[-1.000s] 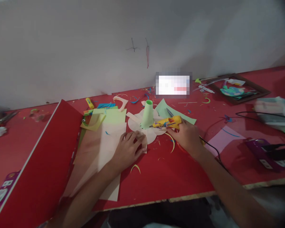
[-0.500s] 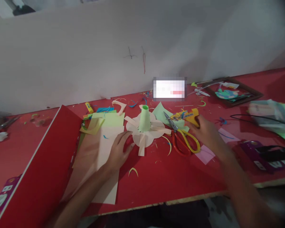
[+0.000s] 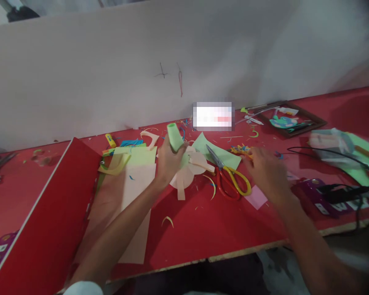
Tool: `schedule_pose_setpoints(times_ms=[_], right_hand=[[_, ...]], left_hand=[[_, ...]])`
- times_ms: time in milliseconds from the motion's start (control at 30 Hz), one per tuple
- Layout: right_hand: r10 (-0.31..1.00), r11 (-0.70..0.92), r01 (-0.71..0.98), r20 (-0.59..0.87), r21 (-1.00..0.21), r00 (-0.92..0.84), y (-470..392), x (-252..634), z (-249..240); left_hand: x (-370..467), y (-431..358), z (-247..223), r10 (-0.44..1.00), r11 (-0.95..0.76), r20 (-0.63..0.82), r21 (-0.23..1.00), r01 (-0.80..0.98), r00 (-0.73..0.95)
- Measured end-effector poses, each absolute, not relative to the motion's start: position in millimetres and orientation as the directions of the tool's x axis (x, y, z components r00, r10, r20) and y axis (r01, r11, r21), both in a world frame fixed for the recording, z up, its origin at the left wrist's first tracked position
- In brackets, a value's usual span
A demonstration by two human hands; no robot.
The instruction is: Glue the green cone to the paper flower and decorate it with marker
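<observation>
My left hand (image 3: 171, 159) is wrapped round a light green paper cone (image 3: 174, 137), which leans left with its narrow open end up. Beneath it lies a cream scalloped paper base (image 3: 199, 164) with folded strips; the hand hides part of it. My right hand (image 3: 267, 170) is closed round the yellow handle of what looks like a glue gun (image 3: 242, 150), whose rear the fingers cover. Between the hands, scissors (image 3: 229, 174) with one red and one yellow handle rest partly on a pale green paper sheet (image 3: 203, 143), blades pointing away from me.
Cream and tan paper sheets (image 3: 135, 196) lie left, beside an upright red board (image 3: 46, 221). A purple power strip (image 3: 318, 200) with black cables stands right. Farther back are a dark frame (image 3: 307, 127) holding small items and a yellow glue stick-like tube (image 3: 110, 140). Paper scraps are scattered about.
My left hand has moved from beside the base onto the cone and tilted it left. My right hand has closed further over the yellow glue gun, which sits farther right. The view has shifted slightly.
</observation>
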State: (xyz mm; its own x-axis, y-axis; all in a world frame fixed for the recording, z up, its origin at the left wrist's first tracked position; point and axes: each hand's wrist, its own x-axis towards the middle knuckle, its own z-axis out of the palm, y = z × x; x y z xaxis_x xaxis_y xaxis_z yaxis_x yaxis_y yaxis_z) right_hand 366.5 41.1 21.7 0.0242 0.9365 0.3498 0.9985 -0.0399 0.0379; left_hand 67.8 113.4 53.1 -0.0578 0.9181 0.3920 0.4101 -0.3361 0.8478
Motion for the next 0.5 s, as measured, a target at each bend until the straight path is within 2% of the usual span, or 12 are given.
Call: schedule_pose_setpoints(times_ms=[100, 167, 333, 500], right_hand=[[0.984, 0.14, 0.99, 0.114, 0.005, -0.139, 15, 327, 26], [0.975, 0.216, 0.976, 0.043, 0.025, -0.217, 3, 309, 21], [0.978, 0.199, 0.977, 0.046, 0.071, -0.202, 0, 314, 4], [0.98, 0.192, 0.976, 0.042, 0.101, -0.197, 26, 330, 15]], left_hand=[[50, 123, 69, 0.87, -0.448, 0.476, 0.872, 0.199, -0.129], [38, 126, 77, 0.846, -0.505, 0.51, 0.86, 0.075, -0.156], [31, 121, 71, 0.85, -0.517, 0.499, 0.852, -0.083, -0.172], [38, 110, 51, 0.909, -0.406, 0.409, 0.912, -0.058, 0.075]])
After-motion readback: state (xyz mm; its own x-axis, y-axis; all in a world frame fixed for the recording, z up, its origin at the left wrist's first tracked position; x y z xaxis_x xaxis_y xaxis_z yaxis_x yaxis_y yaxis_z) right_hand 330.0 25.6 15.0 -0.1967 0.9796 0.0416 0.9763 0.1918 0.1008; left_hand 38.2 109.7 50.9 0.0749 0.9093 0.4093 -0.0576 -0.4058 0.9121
